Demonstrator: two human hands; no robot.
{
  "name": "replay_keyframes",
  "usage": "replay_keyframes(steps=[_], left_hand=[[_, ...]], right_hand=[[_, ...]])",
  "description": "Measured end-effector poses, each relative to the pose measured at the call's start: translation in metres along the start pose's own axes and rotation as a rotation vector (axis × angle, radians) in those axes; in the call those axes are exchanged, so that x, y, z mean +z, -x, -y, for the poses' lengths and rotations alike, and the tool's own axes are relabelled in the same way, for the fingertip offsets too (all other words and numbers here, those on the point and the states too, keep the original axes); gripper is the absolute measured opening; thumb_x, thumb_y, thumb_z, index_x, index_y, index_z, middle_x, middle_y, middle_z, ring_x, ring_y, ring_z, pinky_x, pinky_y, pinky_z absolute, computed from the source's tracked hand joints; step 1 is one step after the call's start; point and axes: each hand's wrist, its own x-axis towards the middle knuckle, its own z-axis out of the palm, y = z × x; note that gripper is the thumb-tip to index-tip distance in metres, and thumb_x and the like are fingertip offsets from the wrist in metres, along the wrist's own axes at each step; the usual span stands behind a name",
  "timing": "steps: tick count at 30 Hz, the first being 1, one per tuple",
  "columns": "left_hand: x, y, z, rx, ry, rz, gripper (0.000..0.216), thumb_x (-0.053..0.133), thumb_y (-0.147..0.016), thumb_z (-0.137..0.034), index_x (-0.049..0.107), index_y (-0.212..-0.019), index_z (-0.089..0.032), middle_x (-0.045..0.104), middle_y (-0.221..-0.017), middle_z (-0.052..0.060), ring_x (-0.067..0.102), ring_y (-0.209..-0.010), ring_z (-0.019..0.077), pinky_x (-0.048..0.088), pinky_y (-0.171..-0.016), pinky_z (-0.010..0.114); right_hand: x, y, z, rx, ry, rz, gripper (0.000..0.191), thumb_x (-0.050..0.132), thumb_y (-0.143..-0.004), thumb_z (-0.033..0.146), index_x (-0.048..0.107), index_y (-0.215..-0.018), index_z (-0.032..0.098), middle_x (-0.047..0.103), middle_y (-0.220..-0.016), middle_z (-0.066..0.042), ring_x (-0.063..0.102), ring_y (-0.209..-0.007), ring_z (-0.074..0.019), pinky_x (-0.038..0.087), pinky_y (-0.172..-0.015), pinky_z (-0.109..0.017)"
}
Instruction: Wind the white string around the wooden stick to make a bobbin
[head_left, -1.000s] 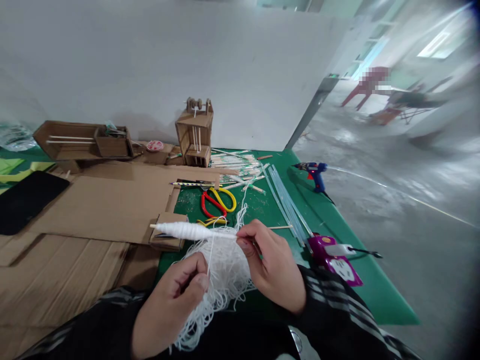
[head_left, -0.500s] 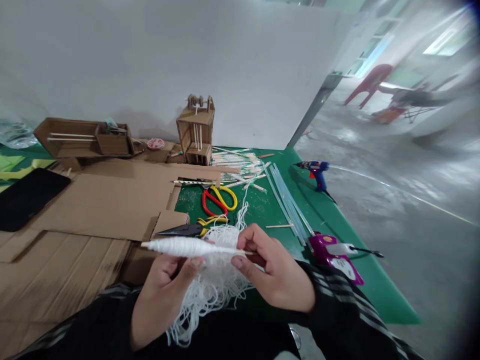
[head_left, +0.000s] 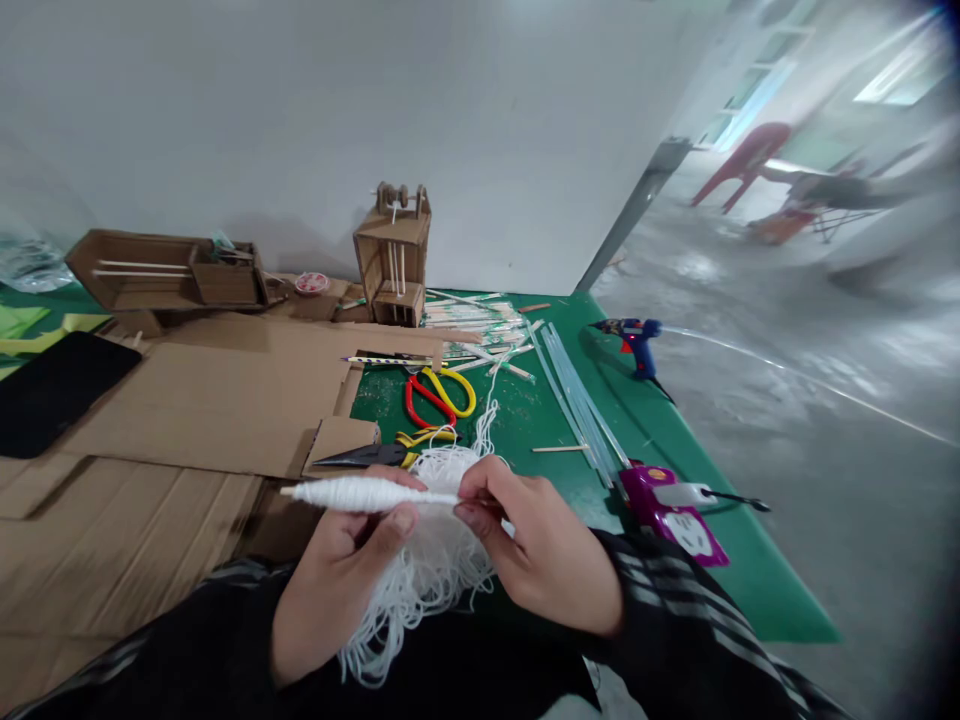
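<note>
A thin wooden stick wound with white string point(head_left: 349, 493) lies nearly level between my hands, thick on the left and tapering to the right. My left hand point(head_left: 341, 570) is closed around its middle, thumb in front and fingers behind. At the tapered end, my right hand point(head_left: 536, 545) pinches the winding between thumb and fingers; the stick's right tip is hidden there. A loose heap of white string point(head_left: 427, 600) hangs behind and below both hands, and one strand trails up the table. Just beyond it are black-jawed pliers point(head_left: 367, 455) and red-and-yellow-handled scissors point(head_left: 441, 395).
Cardboard sheets point(head_left: 217, 400) and a black phone-like slab point(head_left: 64, 390) cover the left side. Two cardboard constructions point(head_left: 392, 250) stand along the wall. Wrapped sticks point(head_left: 480, 325), clear glue sticks point(head_left: 574, 400), a blue glue gun point(head_left: 637, 345) and a purple power strip point(head_left: 671, 515) lie on the right.
My right hand has shifted slightly left along the tapered end, closer to my left hand. My left hand's fingers now show over the top of the winding.
</note>
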Motion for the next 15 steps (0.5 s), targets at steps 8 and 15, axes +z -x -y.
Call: replay_keyframes(steps=[8,15], left_hand=[[-0.0096,0.0000,0.0045,0.013,-0.031,0.004,0.026,0.068,-0.084,-0.040,0.057,-0.096,-0.019,0.034,-0.052,-0.011,0.022,-0.044,0.0041,0.019,-0.041,0.015],[-0.0076,0.0011,0.0013,0.009,0.036,0.029,0.034,0.068,-0.083,-0.041,0.052,-0.105,-0.019,0.042,-0.050,-0.010,0.031,-0.040,0.0047,0.026,-0.041,0.015]], right_hand=[[-0.0013,0.0034,0.0006,0.014,0.042,0.027,0.006,0.049,-0.090,0.018,0.046,-0.094,0.020,0.057,-0.073,0.001,0.050,-0.060,-0.0133,0.034,-0.056,-0.025],[-0.0013,0.0046,0.0000,-0.034,0.090,0.052,0.013,0.039,-0.095,0.018,0.049,-0.087,0.020,0.058,-0.075,-0.001,0.052,-0.064,-0.0144,0.036,-0.058,-0.026]])
